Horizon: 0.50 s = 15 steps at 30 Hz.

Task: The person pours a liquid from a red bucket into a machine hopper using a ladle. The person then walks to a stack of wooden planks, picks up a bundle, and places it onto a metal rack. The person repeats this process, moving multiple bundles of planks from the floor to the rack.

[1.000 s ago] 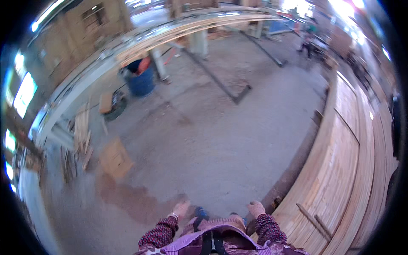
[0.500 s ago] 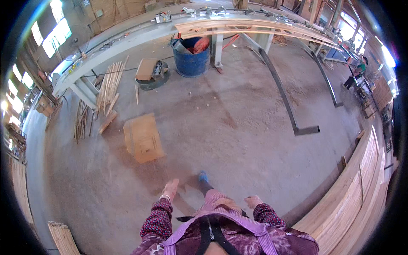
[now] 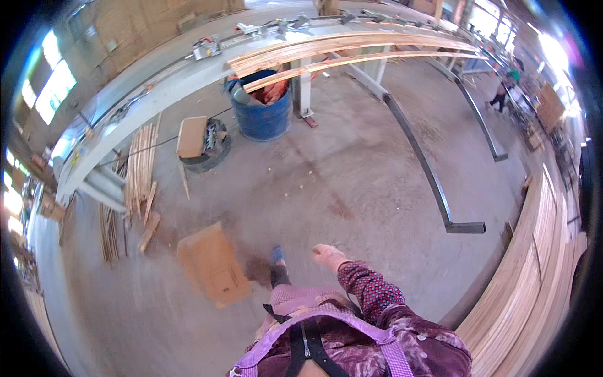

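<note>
My right hand (image 3: 328,256) reaches forward over the concrete floor, its fingers loosely curled together with nothing visible in them. It touches nothing; my shoe (image 3: 278,254) shows on the floor to its left. My left hand is out of sight. Farther left on the floor lies a flat cardboard sheet (image 3: 213,265). Ahead, a long workbench (image 3: 188,85) carries long wooden strips (image 3: 352,43), with one strip's end jutting out over a blue barrel (image 3: 264,118) that holds red and grey material.
A low round tub (image 3: 212,154) with cardboard on it stands left of the barrel. Loose wood strips (image 3: 141,164) lie by the bench leg. Dark metal bars (image 3: 422,154) extend along the floor. Long boards (image 3: 512,283) are stacked at right. Another person (image 3: 502,93) stands far right.
My right hand has swung forward and left, and my left hand has dropped out of view. The bench, barrel and cardboard sheet appear lower and nearer.
</note>
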Each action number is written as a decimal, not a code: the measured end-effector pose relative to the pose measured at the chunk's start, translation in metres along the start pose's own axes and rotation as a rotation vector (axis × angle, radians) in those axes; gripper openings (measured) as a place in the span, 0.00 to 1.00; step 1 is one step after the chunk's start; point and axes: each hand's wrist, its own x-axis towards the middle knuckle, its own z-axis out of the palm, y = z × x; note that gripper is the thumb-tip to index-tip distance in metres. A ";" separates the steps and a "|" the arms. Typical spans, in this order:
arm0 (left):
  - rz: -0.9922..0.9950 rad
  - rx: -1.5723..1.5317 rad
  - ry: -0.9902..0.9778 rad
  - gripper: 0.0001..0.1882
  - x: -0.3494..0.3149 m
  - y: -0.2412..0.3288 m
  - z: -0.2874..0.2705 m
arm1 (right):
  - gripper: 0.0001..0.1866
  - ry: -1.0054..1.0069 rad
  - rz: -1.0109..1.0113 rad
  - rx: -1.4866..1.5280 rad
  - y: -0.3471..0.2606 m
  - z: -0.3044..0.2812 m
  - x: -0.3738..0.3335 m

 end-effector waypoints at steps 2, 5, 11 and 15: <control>0.036 -0.021 -0.018 0.18 0.041 0.012 -0.031 | 0.25 -0.083 0.067 -0.041 -0.006 -0.006 0.020; 0.052 -0.117 0.021 0.17 0.106 0.026 -0.100 | 0.24 -0.057 0.104 -0.062 0.010 0.009 0.054; -0.002 -0.507 0.121 0.19 0.271 0.070 -0.267 | 0.26 -0.081 0.506 0.025 0.047 -0.015 0.073; -0.031 -0.302 0.154 0.22 0.364 0.141 -0.354 | 0.28 0.061 0.594 0.208 0.007 -0.046 0.073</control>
